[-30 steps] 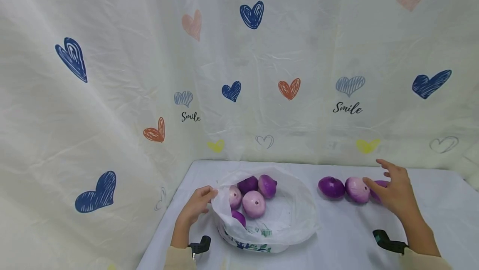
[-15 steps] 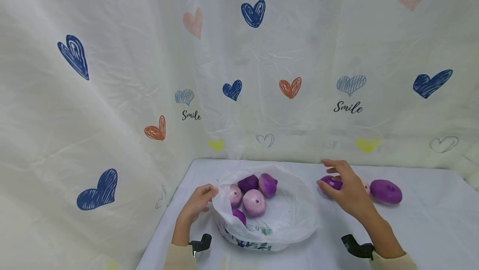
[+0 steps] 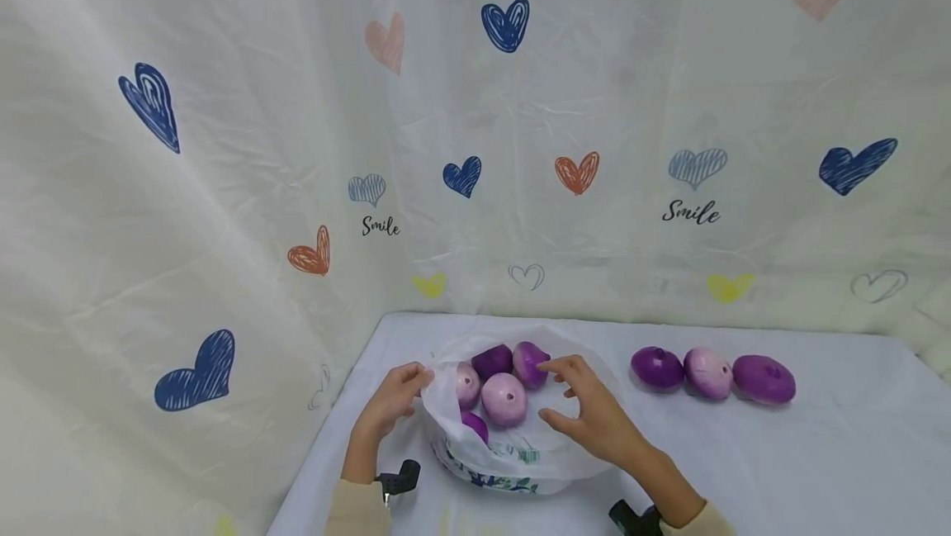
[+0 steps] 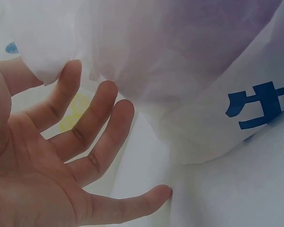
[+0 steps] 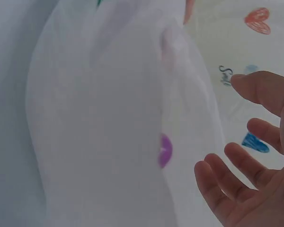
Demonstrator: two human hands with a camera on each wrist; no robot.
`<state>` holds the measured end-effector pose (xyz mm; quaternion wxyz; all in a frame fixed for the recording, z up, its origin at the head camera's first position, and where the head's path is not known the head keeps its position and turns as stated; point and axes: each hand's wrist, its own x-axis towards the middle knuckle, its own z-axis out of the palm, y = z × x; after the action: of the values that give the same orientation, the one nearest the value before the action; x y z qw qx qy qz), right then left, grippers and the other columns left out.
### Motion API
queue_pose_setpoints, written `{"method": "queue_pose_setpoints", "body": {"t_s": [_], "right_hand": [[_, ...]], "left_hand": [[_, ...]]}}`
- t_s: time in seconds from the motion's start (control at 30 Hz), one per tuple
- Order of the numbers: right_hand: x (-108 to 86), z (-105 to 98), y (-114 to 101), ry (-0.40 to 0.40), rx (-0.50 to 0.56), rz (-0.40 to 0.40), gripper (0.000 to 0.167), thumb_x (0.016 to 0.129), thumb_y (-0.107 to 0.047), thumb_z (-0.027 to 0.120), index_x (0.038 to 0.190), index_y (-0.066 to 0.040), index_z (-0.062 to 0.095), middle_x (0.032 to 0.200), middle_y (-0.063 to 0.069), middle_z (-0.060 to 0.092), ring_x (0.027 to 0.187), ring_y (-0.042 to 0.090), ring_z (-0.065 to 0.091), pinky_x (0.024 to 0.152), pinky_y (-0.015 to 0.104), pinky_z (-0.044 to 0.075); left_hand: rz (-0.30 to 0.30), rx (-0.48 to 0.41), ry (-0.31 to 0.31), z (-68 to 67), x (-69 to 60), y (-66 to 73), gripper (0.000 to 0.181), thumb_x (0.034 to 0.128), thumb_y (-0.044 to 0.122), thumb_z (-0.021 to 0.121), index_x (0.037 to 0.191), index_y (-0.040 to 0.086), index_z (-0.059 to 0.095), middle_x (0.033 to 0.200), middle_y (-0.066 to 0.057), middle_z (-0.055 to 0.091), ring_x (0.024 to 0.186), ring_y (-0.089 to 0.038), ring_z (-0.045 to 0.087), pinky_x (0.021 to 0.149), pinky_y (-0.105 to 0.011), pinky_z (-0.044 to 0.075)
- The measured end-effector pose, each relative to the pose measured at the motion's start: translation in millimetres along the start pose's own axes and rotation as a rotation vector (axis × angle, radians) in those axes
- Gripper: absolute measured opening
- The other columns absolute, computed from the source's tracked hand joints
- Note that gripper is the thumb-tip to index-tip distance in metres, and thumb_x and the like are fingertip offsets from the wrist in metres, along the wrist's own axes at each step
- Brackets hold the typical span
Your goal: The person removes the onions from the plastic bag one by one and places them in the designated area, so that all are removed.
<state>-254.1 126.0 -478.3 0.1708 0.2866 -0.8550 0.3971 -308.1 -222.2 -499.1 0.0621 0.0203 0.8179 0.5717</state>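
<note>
A white plastic bag [image 3: 464,470] with printing on its side stands with its mouth spread wide, several purple onions [image 3: 505,400] inside at its left and back. At the bag's left edge my left hand [image 3: 390,405] pinches the plastic between thumb and index finger, the other fingers spread below, as the left wrist view shows. Over the right part of the bag's mouth hovers my right hand [image 3: 598,420], fingers apart and holding nothing; its fingertips are near an onion at the back. In the right wrist view a sliver of purple onion [image 5: 166,150] shows past the bag's wall.
Three more onions lie in a row on the white-covered table [image 3: 839,453], right of the bag: a dark one [image 3: 657,369], a pale one [image 3: 708,373] and a wide purple one [image 3: 764,380]. A heart-printed white curtain [image 3: 631,98] hangs behind and at the left.
My right hand has swept left from above the row of onions to over the bag, carrying nothing. My left hand keeps its pinch on the bag's edge. The onions have not moved.
</note>
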Motion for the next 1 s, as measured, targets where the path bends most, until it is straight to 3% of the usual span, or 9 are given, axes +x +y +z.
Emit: {"method": "queue_pose_setpoints", "body": {"t_s": [0.17, 0.3, 0.4, 0.5, 0.77, 1.0], "right_hand": [[3.3, 30.3, -0.6, -0.078, 0.039, 0.076, 0.067, 0.079, -0.011, 0.087, 0.138, -0.014, 0.056, 0.129, 0.006, 0.053, 0.117, 0.023, 0.054, 0.089, 0.039, 0.055], [9.6, 48.9, -0.4, -0.076, 0.033, 0.081, 0.069, 0.077, -0.011, 0.088, 0.138, -0.01, 0.056, 0.13, 0.012, 0.054, 0.118, 0.032, 0.054, 0.09, 0.044, 0.055], [15.4, 60.1, -0.9, -0.062, -0.011, 0.081, 0.07, 0.076, -0.011, 0.089, 0.137, -0.01, 0.056, 0.128, 0.012, 0.055, 0.117, 0.031, 0.054, 0.093, 0.049, 0.055], [19.3, 69.2, -0.8, -0.057, -0.063, 0.1, 0.071, 0.075, -0.012, 0.09, 0.138, -0.011, 0.057, 0.128, 0.011, 0.055, 0.117, 0.03, 0.054, 0.096, 0.053, 0.053], [22.2, 86.5, 2.9, -0.054, -0.123, 0.146, 0.07, 0.075, -0.015, 0.091, 0.137, -0.01, 0.059, 0.129, 0.011, 0.057, 0.116, 0.031, 0.055, 0.095, 0.052, 0.054], [22.0, 95.9, 7.2, -0.06, -0.092, 0.196, 0.072, 0.074, -0.014, 0.091, 0.138, -0.011, 0.056, 0.129, 0.014, 0.057, 0.115, 0.033, 0.061, 0.099, 0.054, 0.052]], "left_hand": [[-0.006, 0.018, -0.008, -1.2, -0.2, -1.8, 0.03, 0.1028, 0.038, 0.06, 0.096, 0.008, 0.063, 0.09, -0.002, 0.058, 0.087, -0.021, 0.055, 0.072, -0.041, 0.047], [-0.009, 0.011, -0.008, -1.5, 0.8, -1.8, 0.03, 0.1023, 0.038, 0.061, 0.096, 0.009, 0.064, 0.089, -0.002, 0.058, 0.087, -0.02, 0.055, 0.073, -0.04, 0.047], [-0.004, -0.002, -0.006, -1.1, 1.4, -1.1, 0.03, 0.1022, 0.037, 0.061, 0.096, 0.008, 0.063, 0.088, -0.001, 0.057, 0.086, -0.021, 0.054, 0.07, -0.038, 0.045], [-0.002, -0.014, -0.006, -0.2, 1.4, -0.4, 0.03, 0.1023, 0.036, 0.061, 0.096, 0.007, 0.063, 0.087, -0.001, 0.055, 0.084, -0.022, 0.052, 0.067, -0.036, 0.042], [0.015, -0.014, -0.016, 0.1, 2.9, -1.3, 0.029, 0.1021, 0.035, 0.061, 0.095, 0.007, 0.062, 0.086, 0.0, 0.056, 0.084, -0.019, 0.053, 0.062, -0.031, 0.039], [0.013, -0.013, -0.01, -0.6, 4.0, -3.1, 0.028, 0.1023, 0.035, 0.061, 0.094, 0.007, 0.062, 0.087, 0.0, 0.056, 0.084, -0.019, 0.053, 0.062, -0.031, 0.04]]}}
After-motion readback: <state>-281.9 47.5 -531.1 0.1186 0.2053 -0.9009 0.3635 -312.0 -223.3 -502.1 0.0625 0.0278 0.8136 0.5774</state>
